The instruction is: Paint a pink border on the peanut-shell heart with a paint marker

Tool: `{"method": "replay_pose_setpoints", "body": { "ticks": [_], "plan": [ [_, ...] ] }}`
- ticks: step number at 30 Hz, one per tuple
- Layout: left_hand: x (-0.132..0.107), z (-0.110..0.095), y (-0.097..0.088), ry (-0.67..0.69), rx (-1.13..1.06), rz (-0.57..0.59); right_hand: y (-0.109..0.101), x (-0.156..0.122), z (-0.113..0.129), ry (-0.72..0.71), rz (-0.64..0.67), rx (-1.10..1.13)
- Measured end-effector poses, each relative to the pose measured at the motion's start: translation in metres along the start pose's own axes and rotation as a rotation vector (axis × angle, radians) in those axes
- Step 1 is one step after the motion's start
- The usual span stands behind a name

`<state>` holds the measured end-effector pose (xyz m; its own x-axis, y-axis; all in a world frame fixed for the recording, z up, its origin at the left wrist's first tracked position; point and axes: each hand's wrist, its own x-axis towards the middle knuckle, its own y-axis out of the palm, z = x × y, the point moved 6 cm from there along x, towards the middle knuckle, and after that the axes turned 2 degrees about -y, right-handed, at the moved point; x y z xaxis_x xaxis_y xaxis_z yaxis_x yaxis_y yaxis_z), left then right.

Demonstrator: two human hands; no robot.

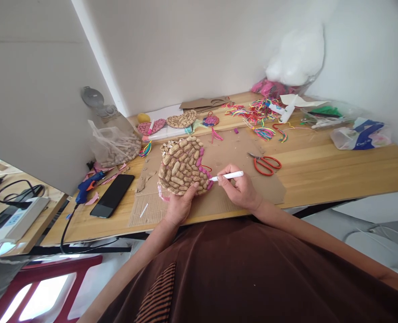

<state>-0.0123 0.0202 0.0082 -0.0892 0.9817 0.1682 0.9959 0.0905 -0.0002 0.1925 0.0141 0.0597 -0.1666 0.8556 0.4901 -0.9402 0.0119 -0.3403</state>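
My left hand (181,205) grips the lower edge of a heart-shaped piece covered in peanut shells (180,166), thumb on top and the other fingers hidden beneath. Along its right edge the shells are coloured pink-purple, while the others are plain tan. Between the fingertips of my right hand (241,186) is a white marker (230,175), its tip touching the lower right edge of the shells. Both hands are over a sheet of cardboard (234,150). A small purple cap (236,131) lies farther back on it.
Red-handled scissors (267,165) lie to the right. On the left are a black phone (113,196), a blue glue gun (86,186) and a bag of peanuts (114,146). Shell-covered pieces (181,119), colourful tassels (262,131) and a glue bottle (289,109) sit at the back.
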Motion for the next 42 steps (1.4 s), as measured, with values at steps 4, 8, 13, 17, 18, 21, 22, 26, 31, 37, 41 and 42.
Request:
{"method": "replay_pose_setpoints", "body": {
  "ticks": [4, 8, 13, 17, 18, 21, 22, 26, 31, 37, 41, 42],
  "plan": [
    [-0.0003, -0.0028, -0.0004, 0.017, 0.039, 0.008, 0.0024, 0.0002, -0.0011, 0.001, 0.027, 0.037],
    [-0.0004, -0.0044, 0.0000, 0.022, 0.057, 0.014, 0.0009, 0.0000, -0.0027, 0.010, 0.000, -0.007],
    [-0.0005, -0.0043, 0.0003, 0.013, 0.042, 0.013, 0.0000, -0.0012, 0.0001, -0.021, 0.021, 0.006],
    [-0.0004, -0.0039, -0.0004, -0.005, 0.058, -0.001, 0.0024, -0.0025, 0.0010, -0.034, 0.055, 0.019],
    [-0.0003, -0.0038, -0.0003, -0.004, 0.059, -0.001, 0.0024, -0.0024, 0.0007, -0.031, 0.047, 0.010],
    [0.0003, -0.0028, 0.0000, 0.008, 0.037, 0.006, -0.0001, -0.0014, 0.0009, -0.032, -0.007, -0.020],
    [0.0005, -0.0021, -0.0001, 0.012, 0.025, 0.005, -0.0008, -0.0011, 0.0013, -0.034, -0.018, -0.021],
    [0.0012, 0.0011, -0.0001, 0.010, 0.015, -0.004, 0.0004, -0.0007, 0.0021, -0.031, 0.010, 0.002],
    [0.0019, 0.0004, 0.0029, 0.025, -0.046, 0.008, 0.0000, -0.0006, -0.0004, -0.005, -0.003, -0.017],
    [0.0027, -0.0013, 0.0037, 0.012, -0.098, 0.007, 0.0001, 0.0002, -0.0023, -0.018, 0.005, 0.048],
    [0.0031, -0.0008, 0.0038, 0.006, -0.113, 0.021, 0.0008, -0.0002, -0.0025, -0.015, 0.018, 0.049],
    [0.0032, -0.0005, 0.0035, 0.006, -0.110, 0.021, 0.0006, -0.0004, -0.0024, -0.012, 0.012, 0.040]
  ]
}}
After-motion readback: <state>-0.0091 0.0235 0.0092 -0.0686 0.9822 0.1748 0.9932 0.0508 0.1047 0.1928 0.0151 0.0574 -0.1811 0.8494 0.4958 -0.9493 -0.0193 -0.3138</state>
